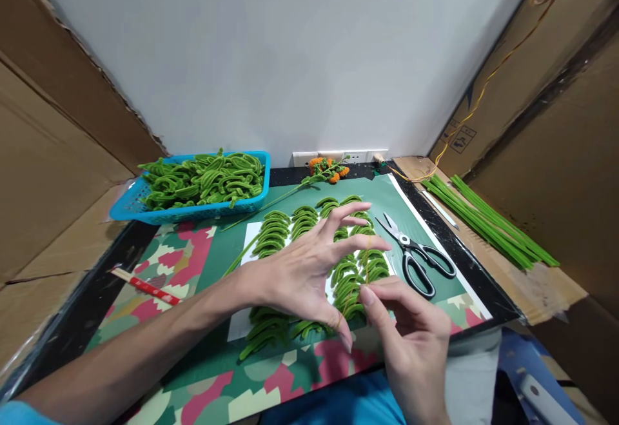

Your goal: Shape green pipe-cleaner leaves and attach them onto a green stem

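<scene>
My left hand (309,264) is spread open above rows of curled fuzzy green pipe-cleaner pieces (271,235) lying on white paper. A thin yellowish strand (367,260), which looks like a rubber band, runs from its index finger toward its thumb. Just to the right, my right hand (411,328) pinches this strand between thumb and fingertips. Part of the strand is too thin to follow. The left hand and forearm hide some of the green pieces. Black-handled scissors (411,247) lie partly open on the green mat (227,251), right of the rows.
A blue basket (193,215) heaped with green pieces stands back left. Orange flowers (329,168) on a stem lie behind the rows. At right are green pipe-cleaner stems (488,225) and a white pen-like stick (440,210). A red-and-white paper-wrapped stick (147,286) lies left. Cardboard walls flank the table.
</scene>
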{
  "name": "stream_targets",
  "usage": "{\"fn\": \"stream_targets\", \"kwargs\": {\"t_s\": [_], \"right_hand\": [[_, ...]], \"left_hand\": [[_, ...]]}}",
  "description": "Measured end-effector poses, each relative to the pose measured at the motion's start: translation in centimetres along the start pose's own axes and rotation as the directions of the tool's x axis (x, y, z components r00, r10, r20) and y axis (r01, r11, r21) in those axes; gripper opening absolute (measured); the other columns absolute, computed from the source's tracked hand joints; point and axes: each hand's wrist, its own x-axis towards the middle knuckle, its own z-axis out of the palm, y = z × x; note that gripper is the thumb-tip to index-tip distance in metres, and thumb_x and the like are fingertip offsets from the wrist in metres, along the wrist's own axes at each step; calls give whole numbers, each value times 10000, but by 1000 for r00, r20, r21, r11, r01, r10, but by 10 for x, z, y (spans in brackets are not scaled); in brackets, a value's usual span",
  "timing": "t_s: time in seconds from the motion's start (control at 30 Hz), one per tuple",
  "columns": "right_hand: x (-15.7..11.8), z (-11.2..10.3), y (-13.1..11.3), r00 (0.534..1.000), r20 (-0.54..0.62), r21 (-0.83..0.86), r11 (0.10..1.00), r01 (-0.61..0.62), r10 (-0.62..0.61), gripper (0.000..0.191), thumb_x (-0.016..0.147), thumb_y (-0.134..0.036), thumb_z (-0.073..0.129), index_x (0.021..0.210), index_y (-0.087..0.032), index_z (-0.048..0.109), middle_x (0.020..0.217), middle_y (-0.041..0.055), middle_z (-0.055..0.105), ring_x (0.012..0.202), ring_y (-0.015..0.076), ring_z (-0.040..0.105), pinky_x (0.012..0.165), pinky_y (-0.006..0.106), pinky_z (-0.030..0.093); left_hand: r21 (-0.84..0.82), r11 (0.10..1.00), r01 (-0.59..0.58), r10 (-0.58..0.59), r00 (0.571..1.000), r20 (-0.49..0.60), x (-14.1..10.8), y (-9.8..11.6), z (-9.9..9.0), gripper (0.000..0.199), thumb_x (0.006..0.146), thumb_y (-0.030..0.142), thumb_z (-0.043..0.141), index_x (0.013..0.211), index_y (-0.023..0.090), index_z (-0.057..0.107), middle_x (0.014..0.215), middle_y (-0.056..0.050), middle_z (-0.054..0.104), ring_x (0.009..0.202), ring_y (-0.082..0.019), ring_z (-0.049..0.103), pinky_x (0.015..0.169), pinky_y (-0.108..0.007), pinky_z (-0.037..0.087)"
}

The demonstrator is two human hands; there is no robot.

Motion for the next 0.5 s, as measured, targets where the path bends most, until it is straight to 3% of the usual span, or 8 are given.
{"fn": "stream_targets", "kwargs": {"t_s": [0.17,0.37,0.43,0.5], "right_hand": [[-3,2,3,992,-24,-84,989,119,-121,151,963,-91,746,922,-230,788,856,12,752,764,171,695,730,309,553],[-7,7,2,952,-144,-107,960,258,-272,227,915,-8,744,971,-218,808,811,12,722,692,167,657,650,313,526],[-8,8,1,947,-172,-111,961,254,-270,201,922,-24,747,959,-213,806,797,14,711,692,167,654,648,308,522],[-7,8,2,965,-177,-63,981,184,-192,137,954,-83,743,927,-208,795,781,16,692,686,162,648,634,292,518]], "left_hand": [[6,1000,-21,21,1000,23,0,1,2,1222,565,783,942,1608,454,396,1726,-141,196,1500,-485,411,1182,-754,470],[-12,1000,-12,12,1000,2,2,3,-3,1217,531,784,954,1580,446,438,1742,-126,161,1467,-465,456,1158,-718,514],[-6,1000,-22,22,1000,-17,2,2,-4,1223,521,789,954,1575,430,448,1738,-131,166,1462,-458,464,1161,-705,518],[10,999,-32,33,999,-28,2,2,-4,1224,521,793,952,1574,419,450,1734,-136,174,1465,-455,463,1166,-700,516]]}}
